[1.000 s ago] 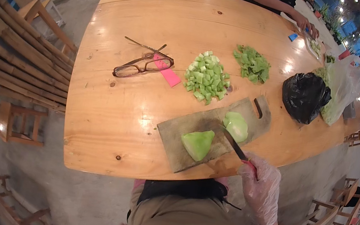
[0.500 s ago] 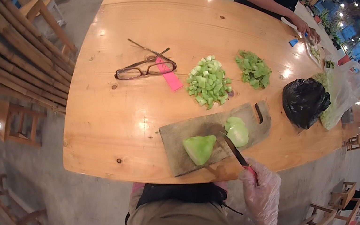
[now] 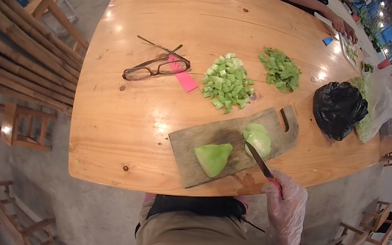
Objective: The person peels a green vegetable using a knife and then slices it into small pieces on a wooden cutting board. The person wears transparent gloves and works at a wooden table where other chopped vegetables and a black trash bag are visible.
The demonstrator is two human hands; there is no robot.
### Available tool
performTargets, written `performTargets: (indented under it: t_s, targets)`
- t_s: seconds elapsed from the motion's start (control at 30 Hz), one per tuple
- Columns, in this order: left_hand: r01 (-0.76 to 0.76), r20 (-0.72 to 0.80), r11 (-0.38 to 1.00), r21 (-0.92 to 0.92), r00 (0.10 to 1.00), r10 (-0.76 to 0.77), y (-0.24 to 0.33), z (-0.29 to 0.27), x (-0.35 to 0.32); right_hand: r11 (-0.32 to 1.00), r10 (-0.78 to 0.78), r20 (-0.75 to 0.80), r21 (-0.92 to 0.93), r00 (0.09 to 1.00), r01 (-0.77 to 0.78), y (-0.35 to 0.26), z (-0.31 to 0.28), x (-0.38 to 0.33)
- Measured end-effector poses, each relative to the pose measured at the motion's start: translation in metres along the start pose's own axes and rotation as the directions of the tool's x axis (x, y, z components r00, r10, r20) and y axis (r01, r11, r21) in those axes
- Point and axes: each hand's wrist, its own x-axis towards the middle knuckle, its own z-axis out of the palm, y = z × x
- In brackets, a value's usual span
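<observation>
Green vegetable pieces on a wooden cutting board, a knife laid against one of them.

At the near edge of the wooden table, the right hand, in a clear plastic glove, has its fingers closed around the knife's red handle; the blade tip touches the rounded pale green piece by the board's handle slot. A wedge-shaped green piece lies apart from it, nearer the board's near edge. The left hand is out of sight. Beyond the board sit a pile of diced green cubes and a darker chopped pile; eyeglasses rest on a pink slip toward the left. A black plastic bag lies near the right edge.
</observation>
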Motion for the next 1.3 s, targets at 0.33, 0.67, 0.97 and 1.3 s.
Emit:
performTargets:
  t_s: [0.33, 0.67, 0.97, 1.3]
  targets:
    - [-0.008, 0.110, 0.997, 0.073, 0.994, -0.001, -0.001, -0.001, 0.021, 0.990, -0.058, 0.016, -0.125, 0.998, 0.059, 0.005, -0.003, -0.013]
    - [-0.040, 0.275, 0.986, 0.160, 0.962, -0.005, -0.006, 0.001, 0.059, 0.994, -0.004, 0.069, -0.109, 0.998, 0.012, -0.011, -0.008, -0.016]
    - [-0.122, 0.571, 0.925, 0.359, 0.813, -0.114, 0.001, 0.002, 0.120, 0.985, -0.155, -0.086, -0.087, 0.984, 0.147, 0.006, 0.014, -0.010]
    - [-0.293, 0.231, 0.949, 0.115, 0.937, 0.261, 0.100, 0.025, 0.207, 0.957, -0.260, -0.325, -0.215, 0.909, 0.197, 0.008, 0.045, 0.020]
